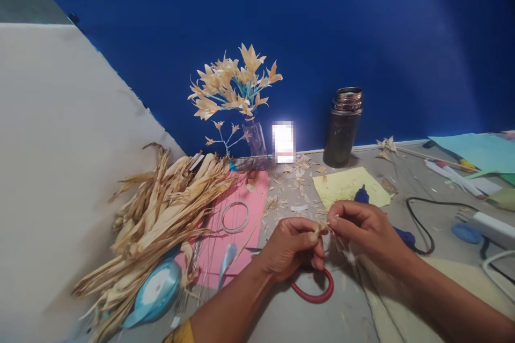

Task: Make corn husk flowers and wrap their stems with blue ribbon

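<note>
Both hands meet over the grey table (354, 311), pinched together on a small husk flower (323, 225) — the left hand (292, 246) closes thumb and forefinger on its base, and the right hand (362, 227) nips its pale petals from the other side, fingertips shut on the piece. The flower sits between the two sets of fingertips, lifted just above the table near its front middle. Right under the left hand lies a red ring handle (317, 292), partly hidden by the fingers; whether it belongs to scissors cannot be told. Behind the right hand a blue glue gun (362, 194) rests on a yellow paper sheet (346, 184), with its black cord (420, 225) looping off to the right. To the left of the hands a pink paper sheet (241, 214) carries a clear tape ring (235, 216), and husk scraps (293, 182) are scattered between the two sheets. Further left a heap of dried corn husks (161, 214) spreads across the table, with a spool of light blue ribbon (155, 289) at its near end. At the back, against the blue backdrop (362, 26), stand a small vase of finished husk flowers (235, 85) and — to its right — a dark metal flask (343, 125). A turquoise paper sheet (475, 150) lies at the far right.
</note>
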A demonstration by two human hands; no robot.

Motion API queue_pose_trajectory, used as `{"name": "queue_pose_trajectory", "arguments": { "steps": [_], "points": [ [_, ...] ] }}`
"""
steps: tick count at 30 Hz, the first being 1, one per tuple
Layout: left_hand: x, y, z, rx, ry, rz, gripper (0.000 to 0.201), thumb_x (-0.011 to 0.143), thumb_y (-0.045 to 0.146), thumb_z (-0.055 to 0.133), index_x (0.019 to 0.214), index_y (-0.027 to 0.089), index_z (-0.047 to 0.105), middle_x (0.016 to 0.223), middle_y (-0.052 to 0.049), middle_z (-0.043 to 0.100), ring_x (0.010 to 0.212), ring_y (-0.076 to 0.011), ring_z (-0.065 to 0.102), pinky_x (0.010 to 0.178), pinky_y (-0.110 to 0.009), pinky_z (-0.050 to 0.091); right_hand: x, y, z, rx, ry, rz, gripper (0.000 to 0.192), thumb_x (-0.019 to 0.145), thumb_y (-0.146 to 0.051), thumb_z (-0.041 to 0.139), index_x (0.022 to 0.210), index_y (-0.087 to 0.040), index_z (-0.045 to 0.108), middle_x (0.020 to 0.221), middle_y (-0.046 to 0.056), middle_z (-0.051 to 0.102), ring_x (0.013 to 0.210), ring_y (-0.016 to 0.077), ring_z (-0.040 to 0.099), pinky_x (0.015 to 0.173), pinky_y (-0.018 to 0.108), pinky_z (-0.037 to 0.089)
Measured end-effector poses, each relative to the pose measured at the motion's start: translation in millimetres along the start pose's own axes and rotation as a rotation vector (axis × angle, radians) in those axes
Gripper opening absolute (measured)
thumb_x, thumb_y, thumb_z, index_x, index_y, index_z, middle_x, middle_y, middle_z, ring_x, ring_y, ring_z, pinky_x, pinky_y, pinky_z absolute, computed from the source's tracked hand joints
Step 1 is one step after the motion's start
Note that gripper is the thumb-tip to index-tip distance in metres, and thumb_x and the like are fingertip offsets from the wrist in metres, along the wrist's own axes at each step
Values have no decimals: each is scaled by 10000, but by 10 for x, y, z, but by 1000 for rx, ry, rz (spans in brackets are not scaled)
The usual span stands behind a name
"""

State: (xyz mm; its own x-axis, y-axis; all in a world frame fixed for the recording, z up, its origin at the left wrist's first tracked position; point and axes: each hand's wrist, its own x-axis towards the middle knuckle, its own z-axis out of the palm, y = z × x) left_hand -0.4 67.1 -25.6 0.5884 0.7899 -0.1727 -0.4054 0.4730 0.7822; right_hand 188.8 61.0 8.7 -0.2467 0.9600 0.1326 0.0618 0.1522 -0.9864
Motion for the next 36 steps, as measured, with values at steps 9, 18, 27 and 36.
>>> {"name": "queue_pose_trajectory", "arguments": {
  "steps": [9, 18, 27, 36],
  "points": [
    [-4, 20, 15, -41, 47, 57, 369, 657, 353, 895, 810, 148, 629, 620, -19, 692, 432, -99, 593, 443, -182, 429, 16, 27, -15, 150, 32, 70, 410, 880, -535, 641, 679, -178, 650, 582, 1, 589, 533, 113, 471, 514, 253, 364],
    [25, 28, 87, -44, 163, 146, 317, 626, 323, 891, 720, 114, 672, 614, -11, 655, 429, -50, 516, 481, -180, 368, -3, 70, 143, 32, -32, 50, 245, 789, -359, 746, 973, -206, 694, 735, 12, 671, 659, 162, 618, 618, 279, 485],
    [8, -2, 71, 223, 271, 136, 391, 632, 444, 876, 727, 122, 676, 537, -5, 613, 423, -70, 497, 462, -199, 378, 38, 78, 185, 221, -80, 176, 276, 758, -413, 778, 832, -186, 638, 658, 22, 707, 619, 179, 658, 612, 296, 501],
    [2, 35, 124, 358, 370, 252, 327, 749, 434, 784, 889, 143, 736, 604, -13, 662, 390, -58, 478, 420, -182, 328, 75, 131, 73, 474, 65, 205, 338, 764, -475, 813, 847, -176, 678, 579, -48, 537, 492, 75, 422, 462, 208, 334]
  ]
}}
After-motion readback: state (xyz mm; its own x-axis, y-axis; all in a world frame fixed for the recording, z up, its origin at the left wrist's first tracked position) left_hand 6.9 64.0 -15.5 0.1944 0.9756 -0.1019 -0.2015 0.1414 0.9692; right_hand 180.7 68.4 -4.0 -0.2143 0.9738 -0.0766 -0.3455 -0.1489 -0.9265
